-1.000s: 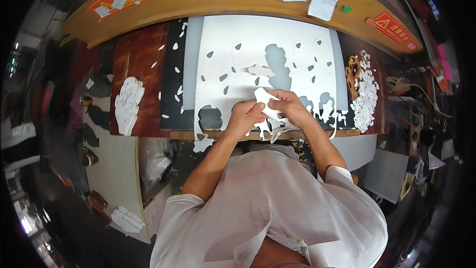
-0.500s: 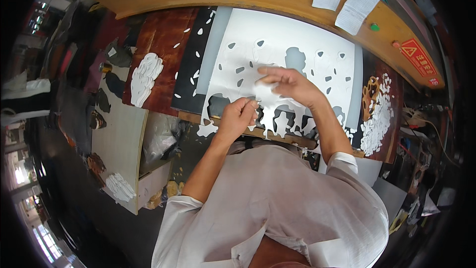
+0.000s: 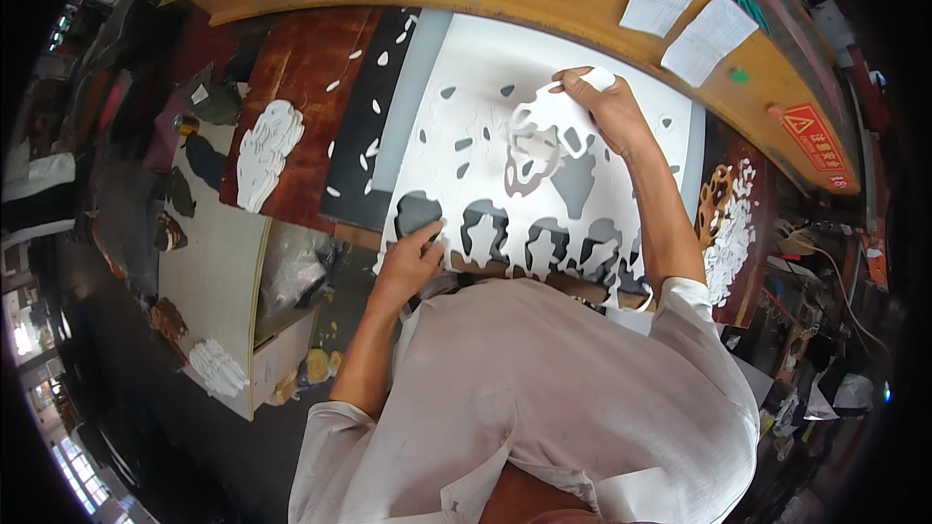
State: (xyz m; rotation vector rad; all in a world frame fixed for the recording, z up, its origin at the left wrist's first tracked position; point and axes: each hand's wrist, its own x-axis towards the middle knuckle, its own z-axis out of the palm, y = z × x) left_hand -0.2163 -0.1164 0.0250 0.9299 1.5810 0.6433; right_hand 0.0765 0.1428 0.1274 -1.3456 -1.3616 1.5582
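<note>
**Cut-out web lifted off white sheet, near edge pinned**

The right hand reaches far across the bench, fingers closed on the far end of a lacy white offcut strip, raising it clear of the white sheet. The left hand presses down at the sheet's near left edge, pinching it, probably so the sheet stays flat while the strip peels away. A stack of white cut pieces lies well to the left on the dark board; another pile of pieces sits at right, likely sorted aside.
</note>
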